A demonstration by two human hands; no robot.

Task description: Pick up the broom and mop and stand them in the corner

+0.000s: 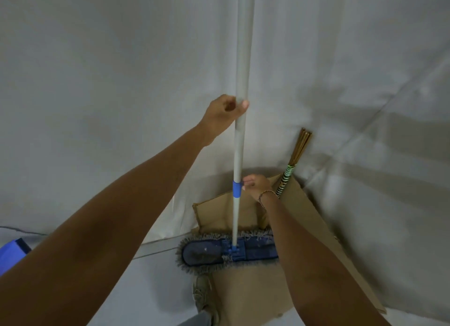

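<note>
With the straw broom with striped handle [292,165] already leaning in the corner beyond the right hand [258,185], the left hand [222,117] wraps its grip round the grey-poled blue flat mop [239,140], upright but not released, while the right hand's fingers pinch its blue collar [236,188].

The corner is crowded low down: flattened cardboard [287,289] covers the floor there, the mop [239,140] stands upright on it with its wide head [209,252] across the front, and the broom [291,169] leans against the wall just right of the mop. Between the two handles only a narrow gap remains, filled by the right hand [257,185]. Left of the mop, the wall and floor [151,289] are open, apart from a blue box [11,253] at the far left edge.
</note>
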